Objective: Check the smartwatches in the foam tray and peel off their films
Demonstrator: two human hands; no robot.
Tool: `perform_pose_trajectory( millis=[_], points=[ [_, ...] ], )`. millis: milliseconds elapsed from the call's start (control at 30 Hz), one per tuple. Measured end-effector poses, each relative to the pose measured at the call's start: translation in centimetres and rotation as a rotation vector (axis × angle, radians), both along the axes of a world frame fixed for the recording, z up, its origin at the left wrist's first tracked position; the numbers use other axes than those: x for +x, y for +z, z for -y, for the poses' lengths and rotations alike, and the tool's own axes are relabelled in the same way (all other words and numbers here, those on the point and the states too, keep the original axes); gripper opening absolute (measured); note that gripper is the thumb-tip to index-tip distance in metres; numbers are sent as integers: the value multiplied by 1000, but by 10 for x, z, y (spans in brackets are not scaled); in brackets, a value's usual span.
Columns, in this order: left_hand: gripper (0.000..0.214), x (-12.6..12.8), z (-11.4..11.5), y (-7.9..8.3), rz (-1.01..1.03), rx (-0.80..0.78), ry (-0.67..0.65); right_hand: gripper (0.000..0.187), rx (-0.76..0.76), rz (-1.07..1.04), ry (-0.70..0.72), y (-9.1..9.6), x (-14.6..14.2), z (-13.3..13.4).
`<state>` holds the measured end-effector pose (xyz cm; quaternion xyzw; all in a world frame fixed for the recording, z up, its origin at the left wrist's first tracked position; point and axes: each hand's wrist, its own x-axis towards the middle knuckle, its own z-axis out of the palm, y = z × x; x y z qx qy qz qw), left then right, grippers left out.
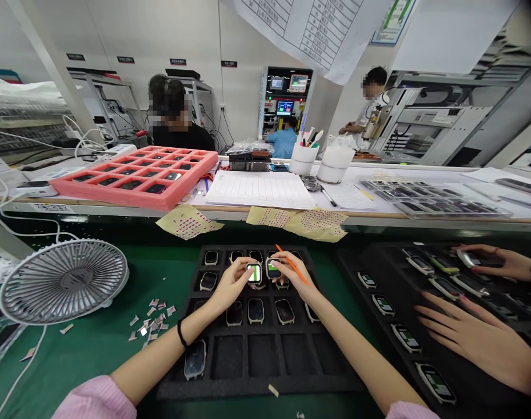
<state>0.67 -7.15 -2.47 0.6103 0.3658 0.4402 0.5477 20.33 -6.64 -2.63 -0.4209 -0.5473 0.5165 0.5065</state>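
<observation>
- The person's left hand (230,285) pinches the left watch (254,272) by its edges, fingertips closed on it, just above the black foam tray (257,355).
- The right hand (291,276) grips the right watch (273,268) the same way. An orange stick (294,266) is tucked between its fingers and slants up and away from the thumb.
- The 2 hands are nearly together, and the 2 watches sit side by side, almost touching, their lit screens facing up.
- Step in hand, as I judge it: a paired check or comparison of 2 screens, lifted from the tray cells right under the hands.
- More watches lie in the rows just beyond and just short of the fingers. 1 lone watch (195,358) sits by the left wrist, and the cells nearest the person's body are bare foam.
- A next move would call for a steady edge grip that keeps the pads off the glass, and for an open cell directly below each hand.
- Left of the left forearm lie small film scraps (149,317), and further out stands a small fan (64,285).
- Right of the right arm, a co-worker's hands (466,331) rest flat over a second tray (361,259) of watches, well apart from the person's own hands.
</observation>
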Motion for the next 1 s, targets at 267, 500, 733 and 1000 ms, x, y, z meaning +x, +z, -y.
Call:
perform_pose_trajectory(
  millis=[267, 500, 733, 1000],
  points=[
    [45, 1, -1, -3, -39, 53, -6, 33, 26, -12, 38, -2, -1, -2],
    [40, 0, -4, -2, 1, 2, 19, 25, 20, -9, 23, 0, -1, -1],
    [40, -1, -3, 0, -13, -6, 47, 25, 15, 4, 11, 1, -1, 0],
    [39, -1, 0, 6, -25, -8, 72, 24, 23, 13, 18, 0, 0, -1]
  ],
)
